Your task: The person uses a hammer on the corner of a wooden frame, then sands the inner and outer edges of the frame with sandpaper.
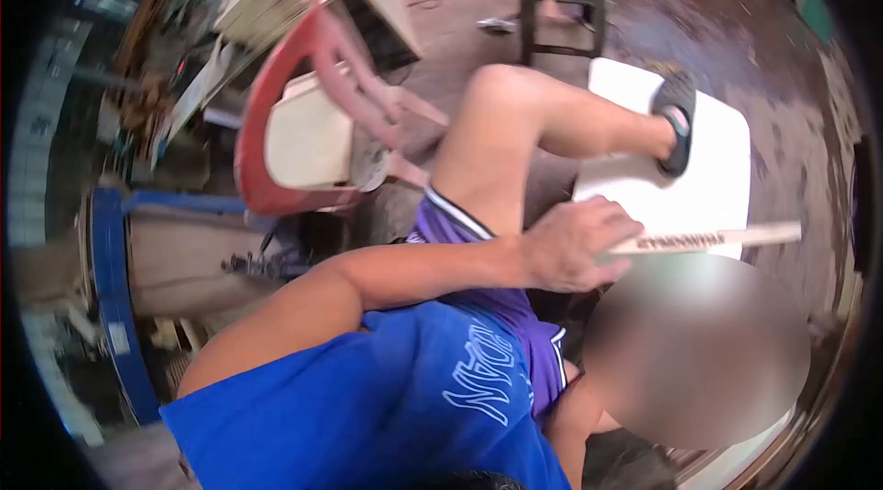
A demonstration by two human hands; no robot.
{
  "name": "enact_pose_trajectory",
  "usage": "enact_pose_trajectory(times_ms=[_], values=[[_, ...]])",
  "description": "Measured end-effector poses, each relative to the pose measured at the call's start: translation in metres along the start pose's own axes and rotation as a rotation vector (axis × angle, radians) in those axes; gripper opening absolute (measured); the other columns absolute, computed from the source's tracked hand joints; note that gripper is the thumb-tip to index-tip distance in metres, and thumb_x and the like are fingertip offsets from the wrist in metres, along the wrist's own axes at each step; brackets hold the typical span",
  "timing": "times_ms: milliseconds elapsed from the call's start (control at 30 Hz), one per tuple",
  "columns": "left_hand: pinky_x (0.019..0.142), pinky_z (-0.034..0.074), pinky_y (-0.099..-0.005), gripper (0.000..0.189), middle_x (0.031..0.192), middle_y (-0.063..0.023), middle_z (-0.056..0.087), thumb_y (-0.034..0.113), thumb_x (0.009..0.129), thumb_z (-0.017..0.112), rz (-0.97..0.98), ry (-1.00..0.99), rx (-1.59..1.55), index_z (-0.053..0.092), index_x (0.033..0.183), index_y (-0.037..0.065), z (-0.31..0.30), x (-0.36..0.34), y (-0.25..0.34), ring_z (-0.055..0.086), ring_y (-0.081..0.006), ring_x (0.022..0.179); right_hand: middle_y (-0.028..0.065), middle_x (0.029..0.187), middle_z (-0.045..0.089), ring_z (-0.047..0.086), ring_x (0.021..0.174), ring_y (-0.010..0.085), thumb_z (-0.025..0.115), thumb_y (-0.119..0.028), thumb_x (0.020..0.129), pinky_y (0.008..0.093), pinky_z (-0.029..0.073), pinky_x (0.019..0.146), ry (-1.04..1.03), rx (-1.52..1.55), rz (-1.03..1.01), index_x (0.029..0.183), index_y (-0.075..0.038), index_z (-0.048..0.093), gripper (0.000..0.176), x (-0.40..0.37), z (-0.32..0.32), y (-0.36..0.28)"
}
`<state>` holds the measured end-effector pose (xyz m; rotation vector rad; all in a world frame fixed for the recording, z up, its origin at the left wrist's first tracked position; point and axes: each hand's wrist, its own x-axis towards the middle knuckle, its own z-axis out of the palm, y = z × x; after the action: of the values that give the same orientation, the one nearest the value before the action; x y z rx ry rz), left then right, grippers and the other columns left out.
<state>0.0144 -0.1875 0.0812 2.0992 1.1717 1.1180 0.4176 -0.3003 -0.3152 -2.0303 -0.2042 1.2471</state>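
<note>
Open floor (782, 76) past white board (708, 196) edge. Co-worker's hand (570, 246) clenched round wooden strip (727, 238), arm outstretched; wearer's hands off-frame.

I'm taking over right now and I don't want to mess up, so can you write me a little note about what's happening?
Your own left and right hands: neither is in view.
A co-worker's hand grips a printed wooden stick held across the white board. That person's sandalled foot rests on the board.
Done: stick in place, board under the foot.
Left: no mark or cut shows on the board yet.
</note>
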Motion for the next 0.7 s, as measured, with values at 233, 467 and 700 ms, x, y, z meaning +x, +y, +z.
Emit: enact_pose_trajectory(times_ms=[233, 467, 700], values=[[0.094, 0.051, -0.0467, 0.057, 0.115, -0.0221, 0.064, 0.019, 0.08, 0.08, -0.075, 0.032, -0.094, 0.06, 0.128, -0.005, -0.007, -0.011, -0.011, 0.062, -0.0395, 0.105, 0.0091, 0.088, 0.06, 0.059, 0.067, 0.0202, 0.058, -0.012, 0.093, 0.0357, 0.053, 0.054, -0.051, -0.16, -0.038, 0.109, -0.003, 0.064, 0.019, -0.031, 0.007, -0.012], [0.093, 0.051, -0.0464, 0.059, 0.114, -0.0207, 0.065, 0.018, 0.077, 0.081, -0.052, 0.061, -0.17, 0.061, 0.128, -0.004, -0.011, -0.014, -0.021, 0.062, -0.0381, 0.105, 0.0173, 0.103, 0.069, 0.065, 0.09, 0.0271, 0.07, -0.014, 0.09, 0.0397, 0.055, 0.077, 0.346, -0.412, -0.54, 0.116, 0.006, 0.067, 0.033, -0.079, 0.023, -0.065], [0.093, 0.052, -0.0446, 0.053, 0.115, -0.0153, 0.065, 0.015, 0.077, 0.082, 0.002, -0.034, -0.129, 0.066, 0.126, 0.002, -0.006, -0.015, -0.014, 0.062, -0.035, 0.106, 0.0216, 0.139, 0.054, 0.057, 0.115, 0.0314, 0.068, -0.021, 0.102, 0.0431, 0.051, 0.097, 0.314, -0.175, -1.761, 0.134, -0.002, 0.063, 0.037, -0.291, 0.104, -0.266]])
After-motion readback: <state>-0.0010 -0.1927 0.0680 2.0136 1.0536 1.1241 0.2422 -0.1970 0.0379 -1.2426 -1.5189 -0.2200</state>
